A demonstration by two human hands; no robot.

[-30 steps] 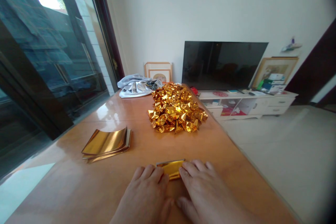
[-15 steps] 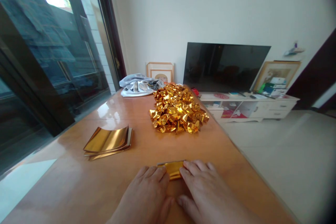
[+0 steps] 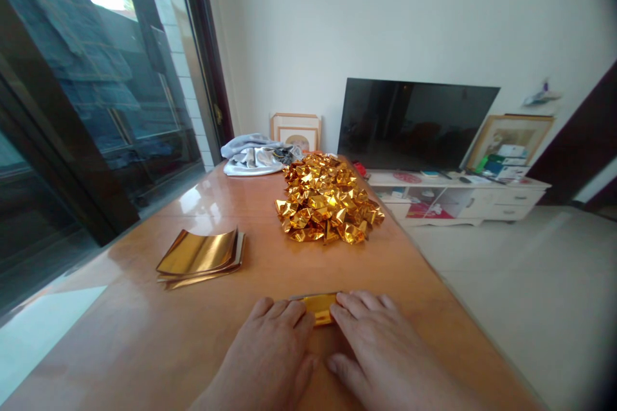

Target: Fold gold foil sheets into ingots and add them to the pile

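A sheet of gold foil paper [image 3: 321, 309], folded into a narrow strip, lies on the table in front of me. My left hand [image 3: 270, 353] presses down on its left end with curled fingers, the thumb tucked low. The strip's right end is under the fingertips of my right hand [image 3: 380, 340], whose thumb stands apart below. Both ends of the strip are hidden by my fingers. Off to the left rests a loose stack of flat gold foil sheets [image 3: 197, 253], slightly curled. Beyond my hands is a heap of folded gold foil pieces [image 3: 330, 202].
The wooden table [image 3: 125, 327] has its right edge beside my right arm. A pale grey cloth bundle [image 3: 255, 157] lies at the far end near a framed picture [image 3: 295, 125]. A television [image 3: 414, 125] stands on a white cabinet [image 3: 486, 202]. Glass doors [image 3: 110, 77] are on the left.
My left hand has shifted slightly up over the strip's left end, while the right hand stays nearly in place. The camera view has moved a little.
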